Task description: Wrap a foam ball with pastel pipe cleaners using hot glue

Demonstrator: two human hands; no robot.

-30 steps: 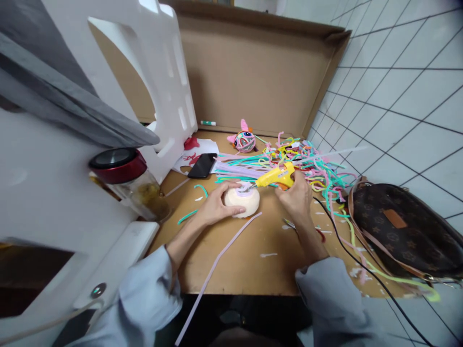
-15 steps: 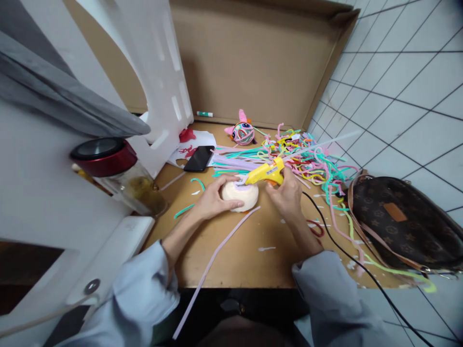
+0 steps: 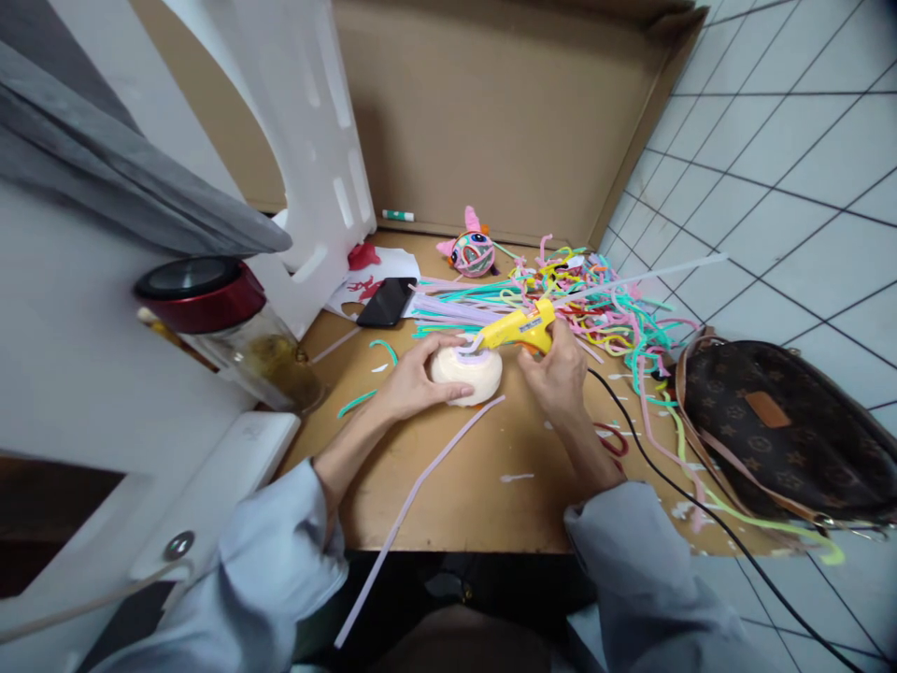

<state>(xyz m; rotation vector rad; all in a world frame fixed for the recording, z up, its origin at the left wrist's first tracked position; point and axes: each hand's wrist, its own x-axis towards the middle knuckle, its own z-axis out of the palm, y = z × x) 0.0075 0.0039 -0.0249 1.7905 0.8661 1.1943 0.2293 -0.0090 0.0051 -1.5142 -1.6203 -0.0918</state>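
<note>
My left hand [image 3: 419, 380] grips a cream-white ball [image 3: 468, 379] from its left side, thumb across the front. A pale lilac pipe cleaner lies curled on top of the ball. My right hand [image 3: 559, 369] is wrapped round the handle of a yellow glue gun [image 3: 519, 329], whose nozzle points left at the top of the ball. A long clear glue stick [image 3: 665, 271] sticks out of the gun's back, and a black cord [image 3: 631, 430] trails from it. Another lilac pipe cleaner [image 3: 420, 486] lies loose in front of the ball and hangs over the table edge.
Behind lie a heap of coloured pipe cleaners [image 3: 595, 308], a decorated ball with pink ears [image 3: 472, 252] and a black phone [image 3: 388, 302]. On the left stands a glass bottle with a red lid [image 3: 273, 360]. A brown handbag [image 3: 791, 430] and red-handled scissors [image 3: 613, 439] are on the right.
The glue gun's nozzle has shifted very slightly right on top of the ball, and its glue stick points a little farther right. The left hand keeps its hold on the ball.
</note>
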